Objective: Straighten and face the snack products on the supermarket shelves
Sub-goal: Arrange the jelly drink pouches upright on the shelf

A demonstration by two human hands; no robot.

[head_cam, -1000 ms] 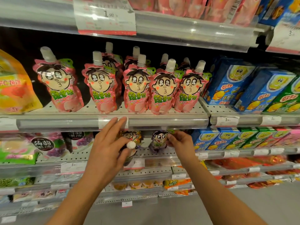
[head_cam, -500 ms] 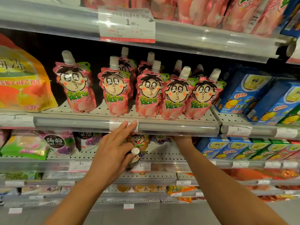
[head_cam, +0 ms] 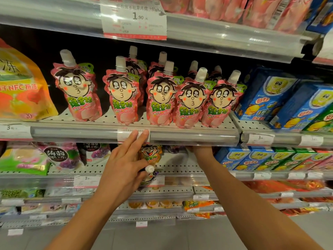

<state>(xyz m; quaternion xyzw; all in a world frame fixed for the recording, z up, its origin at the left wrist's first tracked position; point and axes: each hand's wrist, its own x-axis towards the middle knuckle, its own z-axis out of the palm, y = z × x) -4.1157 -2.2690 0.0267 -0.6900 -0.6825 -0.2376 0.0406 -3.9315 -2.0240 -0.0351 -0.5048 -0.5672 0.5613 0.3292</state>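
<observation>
Where the grey perforated metal shelf (head_cam: 180, 123) runs across the middle of the scene, a row of pink spouted jelly pouches with a cartoon face (head_cam: 122, 98) stands upright at its near edge, with more of them behind. Each pouch has a white screw cap and green characters on the front. At the left stands a big yellow and orange bag (head_cam: 21, 87) with "NFC" printed on it. At the right, blue cartons with a yellow cartoon figure (head_cam: 266, 94) lean together. On the shelf rail above hangs a white paper price label (head_cam: 134, 18) that reads "1.90".

Under the middle shelf the right hand (head_cam: 200, 148) reaches far inside; its fingers are hidden, so I cannot tell their state. The left hand (head_cam: 124, 168) grips a small dark pouch with a white cap (head_cam: 149, 170) with the lower fingers, while two upper fingers are straight and touch the white shelf tag (head_cam: 126, 135). Behind it stands an orange pouch with a laughing face (head_cam: 150, 154).
</observation>
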